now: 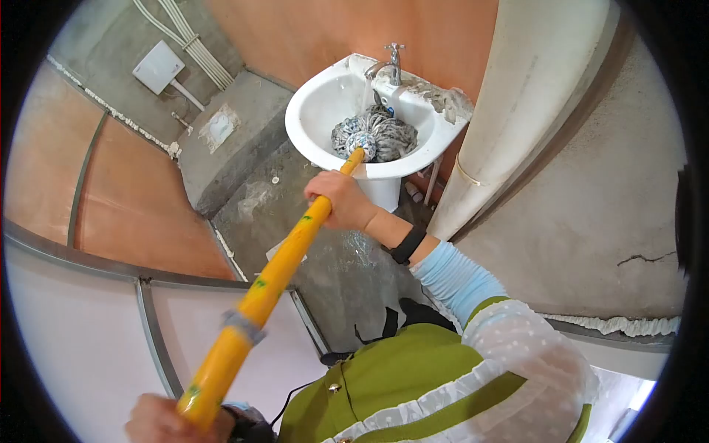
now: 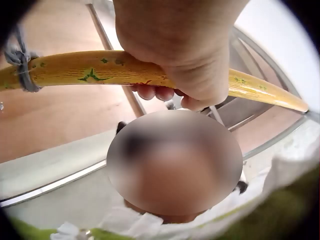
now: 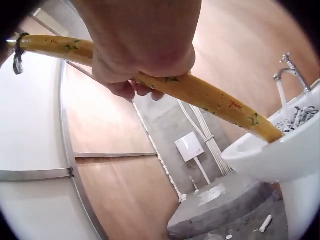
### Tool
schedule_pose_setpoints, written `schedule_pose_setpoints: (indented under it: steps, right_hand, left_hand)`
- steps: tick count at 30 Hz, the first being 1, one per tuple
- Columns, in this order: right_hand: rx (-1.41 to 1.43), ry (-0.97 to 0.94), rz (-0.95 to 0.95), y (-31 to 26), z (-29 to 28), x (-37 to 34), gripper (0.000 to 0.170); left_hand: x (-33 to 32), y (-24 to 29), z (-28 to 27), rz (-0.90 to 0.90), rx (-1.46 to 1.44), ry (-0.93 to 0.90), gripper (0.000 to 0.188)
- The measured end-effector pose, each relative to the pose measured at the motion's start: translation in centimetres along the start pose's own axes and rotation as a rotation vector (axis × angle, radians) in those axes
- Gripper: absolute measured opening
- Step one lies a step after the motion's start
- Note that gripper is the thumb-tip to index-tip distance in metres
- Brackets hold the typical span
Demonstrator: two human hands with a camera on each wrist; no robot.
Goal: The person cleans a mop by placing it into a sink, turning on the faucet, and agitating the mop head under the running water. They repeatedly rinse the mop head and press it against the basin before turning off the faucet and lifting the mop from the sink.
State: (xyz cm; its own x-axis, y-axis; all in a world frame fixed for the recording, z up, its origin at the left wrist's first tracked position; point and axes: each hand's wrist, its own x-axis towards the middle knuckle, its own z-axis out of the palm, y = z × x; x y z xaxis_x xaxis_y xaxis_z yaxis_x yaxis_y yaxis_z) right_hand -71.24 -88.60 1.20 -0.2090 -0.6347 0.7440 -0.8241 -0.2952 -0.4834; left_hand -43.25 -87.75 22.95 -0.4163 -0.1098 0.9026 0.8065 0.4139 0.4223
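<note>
A yellow mop handle (image 1: 278, 267) slants from the lower left up to a white sink (image 1: 300, 118). The grey and white mop head (image 1: 391, 136) lies in the basin, and water runs from the tap (image 1: 394, 65) beside it. My right hand (image 1: 343, 201) grips the handle near the sink's front rim. Lower down, my left hand (image 1: 171, 421) grips the handle near its other end; in the left wrist view the left hand (image 2: 180, 50) has its fingers curled round it. A grey tie (image 1: 242, 327) is wound round the handle between the hands.
A thick pale pipe (image 1: 521, 103) stands right of the sink. At the back left are a white cistern (image 1: 158, 67) and a raised concrete step (image 1: 221, 159). Metal-framed panels (image 1: 74, 325) line the left side. The floor (image 1: 340, 284) below looks wet.
</note>
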Motion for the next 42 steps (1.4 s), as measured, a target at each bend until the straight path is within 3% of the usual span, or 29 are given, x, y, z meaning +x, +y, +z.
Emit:
schedule_pose_setpoints:
  steps: [2, 3, 5, 7, 9, 10, 11, 12, 13, 14, 15, 16, 18, 20, 21, 23, 24, 25, 27, 29, 31, 32, 33, 34, 35, 37, 39, 41, 42]
  right_hand:
    - [-0.042, 0.187, 0.107, 1.0, 0.7, -1.0, 0.025]
    - [-0.038, 0.185, 0.103, -1.0, 0.6, -0.7, 0.025]
    - [0.0, 0.454, -0.014, -5.1, 1.3, -0.3, 0.024]
    - [0.009, 0.36, 0.031, -5.6, 2.6, 0.5, 0.024]
    - [0.002, 0.288, 0.054, -5.5, 2.1, 3.1, 0.024]
    - [-0.008, -0.019, -0.015, -5.6, 1.1, 4.5, 0.023]
    - [-0.019, -0.333, -0.07, -5.7, -0.1, 5.5, 0.023]
    - [-0.026, -0.335, -0.053, -5.8, -1.1, 6.3, 0.023]
    - [0.021, -0.569, -0.087, -6.0, -2.0, 7.4, 0.025]
    - [0.068, -0.797, -0.131, -5.9, -2.7, 8.0, 0.027]
    - [0.071, -0.792, -0.128, -6.2, -2.8, 7.5, 0.027]
    - [0.076, -0.646, -0.065, -6.6, -2.6, 6.6, 0.026]
    - [0.068, -0.488, 0.0, -6.8, -2.1, 4.3, 0.025]
    - [0.05, 0.447, -0.048, -6.4, -0.3, 1.8, 0.02]
    - [0.061, 0.445, -0.055, -6.3, 0.1, 1.5, 0.02]
    - [0.002, 0.439, -0.009, -6.5, 0.6, 0.8, 0.02]
    - [0.049, 0.212, -0.074, -6.5, -0.4, 1.6, 0.016]
    - [0.049, 0.211, -0.076, -6.7, -1.4, 2.9, 0.016]
    - [0.033, -0.398, -0.163, -7.1, -3.1, 5.9, 0.018]
    - [0.079, -0.546, -0.209, -7.3, -3.9, 6.8, 0.018]
    - [0.125, -0.735, -0.187, -7.7, -4.5, 6.8, 0.017]
    - [0.123, -0.733, -0.186, -7.3, -4.0, 5.9, 0.017]
    - [0.101, -0.285, -0.166, -6.4, -3.0, 4.3, 0.02]
    - [0.087, 0.159, -0.137, -5.7, -1.8, 2.7, 0.023]
    - [0.094, 0.158, -0.144, -5.3, -1.0, 1.7, 0.023]
    - [-0.081, 0.388, 0.127, -4.8, 0.3, 0.2, 0.024]
    - [-0.027, 0.223, 0.028, -5.2, -0.3, 1.0, 0.022]
    - [0.023, 0.062, -0.076, -6.4, -1.4, 2.0, 0.019]
    - [0.011, -0.174, -0.101, -7.5, -2.3, 2.7, 0.019]
  left_hand:
    - [-1.0, -0.9, 1.6, 0.005, 0.085, 0.013, 0.024]
    - [-1.5, -0.9, 1.6, 0.022, 0.092, 0.009, 0.024]
    - [-2.0, -0.5, 1.3, -0.006, 0.115, 0.074, 0.024]
    - [-2.5, 0.4, 1.2, -0.05, 0.129, 0.135, 0.024]
    - [-2.1, 0.6, 1.3, -0.03, 0.255, 0.523, 0.021]
    - [-1.7, 0.0, 1.9, 0.092, 0.389, 0.691, 0.019]
    - [-1.4, -0.1, 2.2, 0.084, 0.375, 0.688, 0.019]
    - [-1.1, 0.1, 2.4, 0.162, 0.521, 0.631, 0.019]
    - [-0.5, 0.3, 2.4, 0.245, 0.664, 0.562, 0.018]
    - [0.1, 2.1, 1.3, 0.085, 0.466, 0.482, 0.017]
    - [-0.1, 1.8, -0.3, 0.24, 0.365, 0.412, 0.018]
    - [-0.4, 2.0, -2.2, 0.239, 0.361, 0.405, 0.018]
    - [-0.3, 2.3, -4.5, 0.107, -0.161, 0.159, 0.026]
    - [0.8, 1.6, -1.7, 0.065, -0.123, 0.023, 0.022]
    - [1.1, 1.5, 0.7, 0.014, -0.08, -0.106, 0.02]
    - [-0.4, 2.4, 3.9, 0.059, 0.082, 0.14, 0.022]
    - [-0.6, 2.9, 3.7, 0.047, 0.141, 0.294, 0.021]
    - [-0.6, 3.2, 3.7, 0.038, 0.194, 0.447, 0.021]
    - [0.3, 2.7, 4.3, 0.189, 0.313, 0.52, 0.02]
    - [1.1, 2.8, 4.0, 0.33, 0.437, 0.59, 0.019]
    - [2.1, 3.3, 1.6, 0.388, 0.182, -0.043, 0.017]
    - [2.8, 2.7, 0.6, 0.145, -0.18, -0.308, 0.017]
    - [2.3, 2.4, 0.5, 0.151, -0.179, -0.309, 0.017]
    - [1.4, 2.0, 0.2, 0.059, 0.029, -0.008, 0.022]
    - [0.8, 1.6, 0.2, -0.028, 0.24, 0.293, 0.03]
    - [-0.2, 0.9, 2.8, -0.024, 0.296, 0.409, 0.03]
    - [-0.9, 1.4, 3.3, -0.018, 0.349, 0.535, 0.03]
    - [-1.3, 3.2, 2.1, 0.073, 0.312, 0.451, 0.02]
    - [-0.7, 3.7, 2.5, 0.172, 0.17, 0.362, 0.021]
